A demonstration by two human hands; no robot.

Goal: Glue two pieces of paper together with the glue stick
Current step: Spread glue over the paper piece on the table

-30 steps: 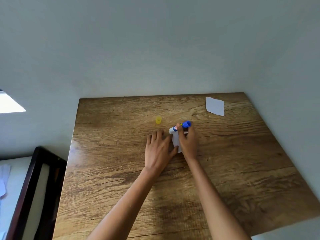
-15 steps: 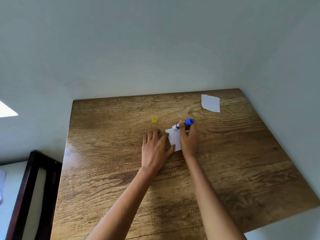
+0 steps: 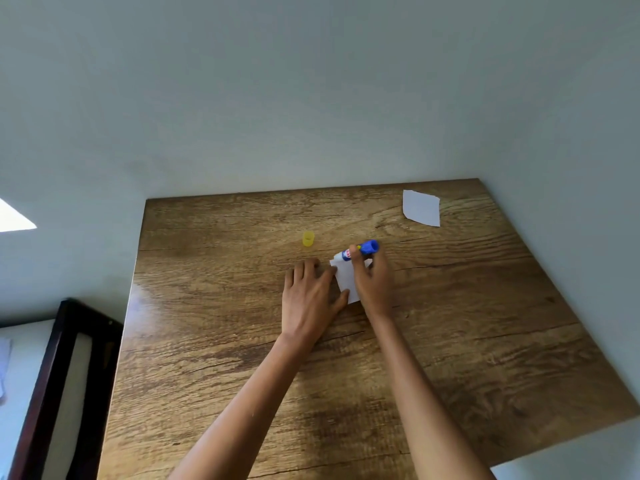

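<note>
Right hand point(image 3: 375, 282) pinching glue stick point(image 3: 360, 250), blue end up-right, tip seemingly on paper point(image 3: 346, 280)

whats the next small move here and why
Probably stroke the glue stick in the right hand across the paper: its tip rests at the far corner, the left hand pins the sheet, and the second paper lies apart.

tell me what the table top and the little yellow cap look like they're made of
Table top: wood or a wood-look laminate, brown with printed-looking grain and a glossy sheen near its left edge; which one is unclear. Yellow cap: probably plastic, slightly translucent, smooth and evenly coloured.
</note>
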